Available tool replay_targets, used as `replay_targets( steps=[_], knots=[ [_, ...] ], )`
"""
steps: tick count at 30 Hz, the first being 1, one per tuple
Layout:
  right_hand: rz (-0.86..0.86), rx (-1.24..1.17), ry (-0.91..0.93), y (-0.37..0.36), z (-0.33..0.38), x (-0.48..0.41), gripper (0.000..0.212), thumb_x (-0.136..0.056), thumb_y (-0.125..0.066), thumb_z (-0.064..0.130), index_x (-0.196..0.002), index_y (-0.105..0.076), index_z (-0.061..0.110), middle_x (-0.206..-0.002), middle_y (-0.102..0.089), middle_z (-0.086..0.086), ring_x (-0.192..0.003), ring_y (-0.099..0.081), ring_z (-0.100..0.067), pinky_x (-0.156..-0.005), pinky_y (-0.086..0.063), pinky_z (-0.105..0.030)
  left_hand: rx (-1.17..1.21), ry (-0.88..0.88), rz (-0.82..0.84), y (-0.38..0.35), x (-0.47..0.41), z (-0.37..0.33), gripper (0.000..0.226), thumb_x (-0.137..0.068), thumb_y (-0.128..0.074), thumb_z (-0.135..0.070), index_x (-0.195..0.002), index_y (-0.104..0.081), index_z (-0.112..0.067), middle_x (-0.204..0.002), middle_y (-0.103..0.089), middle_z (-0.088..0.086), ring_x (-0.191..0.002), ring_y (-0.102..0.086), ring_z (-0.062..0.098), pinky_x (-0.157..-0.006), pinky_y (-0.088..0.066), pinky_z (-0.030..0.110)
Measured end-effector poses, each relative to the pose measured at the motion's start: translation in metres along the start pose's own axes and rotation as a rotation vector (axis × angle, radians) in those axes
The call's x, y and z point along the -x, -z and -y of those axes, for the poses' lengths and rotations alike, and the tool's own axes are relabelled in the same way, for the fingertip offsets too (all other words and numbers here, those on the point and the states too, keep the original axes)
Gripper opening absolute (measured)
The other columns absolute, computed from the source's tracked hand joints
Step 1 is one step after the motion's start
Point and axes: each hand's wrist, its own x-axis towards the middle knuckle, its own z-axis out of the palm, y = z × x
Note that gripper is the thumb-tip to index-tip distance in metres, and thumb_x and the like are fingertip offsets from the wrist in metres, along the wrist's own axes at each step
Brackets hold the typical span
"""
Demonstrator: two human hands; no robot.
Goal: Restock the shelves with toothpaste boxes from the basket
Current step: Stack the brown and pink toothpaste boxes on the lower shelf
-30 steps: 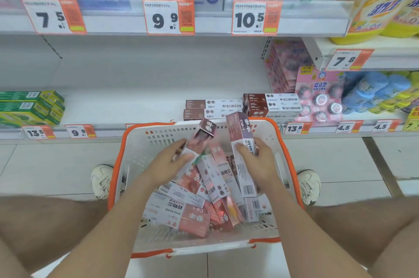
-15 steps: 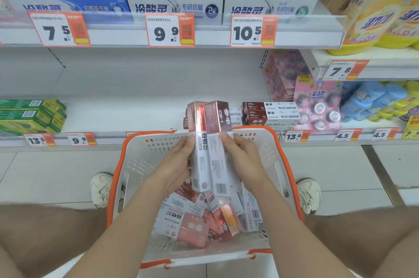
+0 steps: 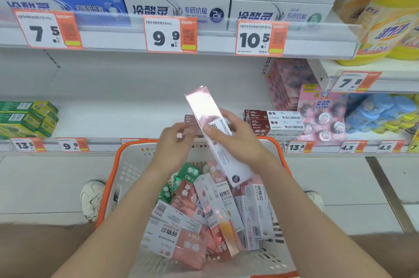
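Toothpaste box, pink and white, sits tilted in the right hand's clasp above the basket, probably being turned to lie flat on the shelf. The left hand meets a brown box; its hold is unclear.
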Motion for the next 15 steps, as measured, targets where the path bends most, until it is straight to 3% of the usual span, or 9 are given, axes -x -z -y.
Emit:
replay_targets(
  steps=[2, 4, 7, 9, 12, 15],
  knots=[
    [-0.058, 0.231, 0.081, 0.006, 0.005, -0.028, 0.079, -0.08, -0.078, 0.066, -0.149, -0.045, 0.046, -0.127, -0.065, 0.019, -0.111, -0.064, -0.005, -0.097, -0.054, -0.04, -0.083, -0.064, -0.165, 0.006, -0.02, 0.001, 0.033, -0.107, -0.055, -0.021, -0.14, -0.062, -0.017, -0.137, -0.057, 0.003, -0.1, -0.061, 0.01, -0.094, -0.047, 0.03],
    [-0.113, 0.545, 0.149, 0.011, 0.009, -0.059, 0.094, -0.072, -0.073, 0.078, -0.152, -0.037, 0.042, -0.135, -0.06, 0.007, -0.121, -0.059, -0.02, -0.107, -0.046, -0.048, -0.155, -0.097, -0.241, 0.012, -0.04, 0.004, 0.034, -0.106, -0.05, -0.013, -0.138, -0.061, -0.015, -0.138, -0.055, 0.009, -0.105, -0.061, 0.017, -0.095, -0.045, 0.029],
    [-0.135, 1.048, 0.253, 0.017, 0.011, -0.103, 0.102, -0.076, -0.071, 0.075, -0.157, -0.025, 0.036, -0.142, -0.049, -0.007, -0.124, -0.051, -0.036, -0.106, -0.037, -0.052, -0.215, -0.063, -0.223, 0.015, -0.069, 0.016, 0.037, -0.108, -0.043, -0.016, -0.143, -0.056, -0.011, -0.142, -0.054, 0.014, -0.12, -0.06, 0.029, -0.107, -0.049, 0.041],
    [-0.091, 1.241, 0.319, 0.016, 0.006, -0.132, 0.103, -0.077, -0.073, 0.07, -0.158, -0.022, 0.032, -0.141, -0.047, -0.009, -0.12, -0.052, -0.039, -0.102, -0.037, -0.052, -0.19, 0.016, -0.153, 0.015, -0.082, 0.024, 0.043, -0.11, -0.04, -0.025, -0.15, -0.05, -0.01, -0.149, -0.052, 0.014, -0.13, -0.057, 0.036, -0.111, -0.049, 0.051],
    [-0.043, 1.463, 0.404, 0.005, -0.015, -0.174, 0.104, -0.077, -0.074, 0.072, -0.157, -0.026, 0.028, -0.136, -0.051, -0.01, -0.113, -0.055, -0.039, -0.098, -0.041, -0.052, -0.131, 0.12, -0.094, 0.013, -0.104, 0.031, 0.051, -0.114, -0.036, -0.032, -0.16, -0.037, -0.012, -0.164, -0.04, 0.008, -0.149, -0.04, 0.029, -0.116, -0.031, 0.031],
    [-0.026, 1.558, 0.439, -0.004, -0.036, -0.211, 0.112, -0.076, -0.078, 0.07, -0.161, -0.025, 0.02, -0.139, -0.049, -0.01, -0.113, -0.054, -0.038, -0.099, -0.04, -0.051, -0.044, 0.174, -0.087, 0.013, -0.135, 0.038, 0.053, -0.114, -0.033, -0.034, -0.164, -0.03, -0.017, -0.169, -0.032, 0.002, -0.155, -0.031, 0.022, -0.122, -0.024, 0.033]
  ],
)
